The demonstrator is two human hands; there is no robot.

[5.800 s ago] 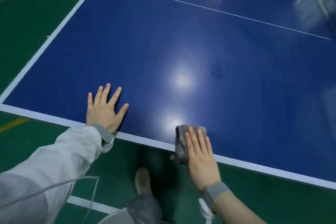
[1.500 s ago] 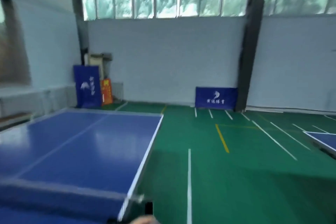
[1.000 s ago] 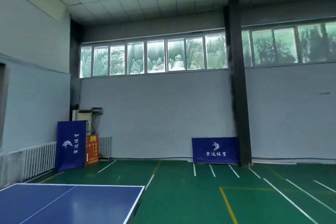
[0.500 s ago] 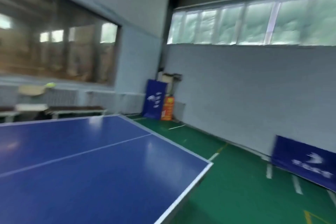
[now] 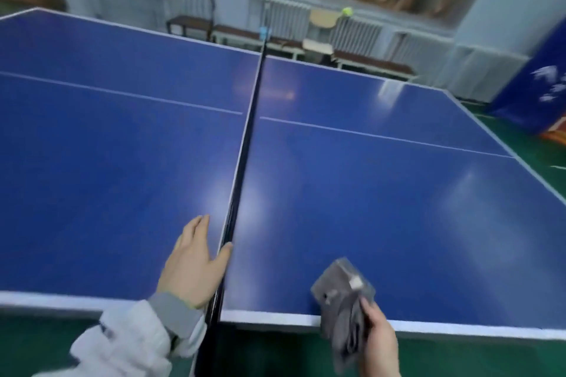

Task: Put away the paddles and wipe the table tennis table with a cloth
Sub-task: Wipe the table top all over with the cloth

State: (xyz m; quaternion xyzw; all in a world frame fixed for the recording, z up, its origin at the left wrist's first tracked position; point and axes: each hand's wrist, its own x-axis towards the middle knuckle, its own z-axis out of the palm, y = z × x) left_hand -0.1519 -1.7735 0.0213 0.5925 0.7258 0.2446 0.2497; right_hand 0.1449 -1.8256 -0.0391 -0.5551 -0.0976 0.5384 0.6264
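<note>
I stand at the long side of a blue table tennis table (image 5: 382, 193) with white edge lines, in a hall with a green floor (image 5: 520, 138). A thin dark net (image 5: 245, 138) runs away from me across the middle of the table and divides it into a left half and a right half. Behind the far side I see a dark chair with a round back (image 5: 190, 14), a white radiator (image 5: 278, 14) under the wall, a low bench (image 5: 367, 60), and a small yellow-green ball (image 5: 347, 11) near a pale chair. A dark blue banner (image 5: 539, 86) with white marks stands on the right.

My left hand (image 5: 193, 266) lies flat on the left half of the table, just beside the net. The fingers are straight and close together, and the thumb reaches toward the net base; I cannot tell if it touches it. The sleeve (image 5: 131, 343) is white with a grey cuff.

My right hand (image 5: 378, 343) is below the near edge of the right half. Its fingers are curled around a folded grey cloth (image 5: 343, 303). The upper part of the cloth is over the near edge of the table; whether it presses on the surface I cannot tell, because the picture is a little blurred. The paddles do not appear in my view.
</note>
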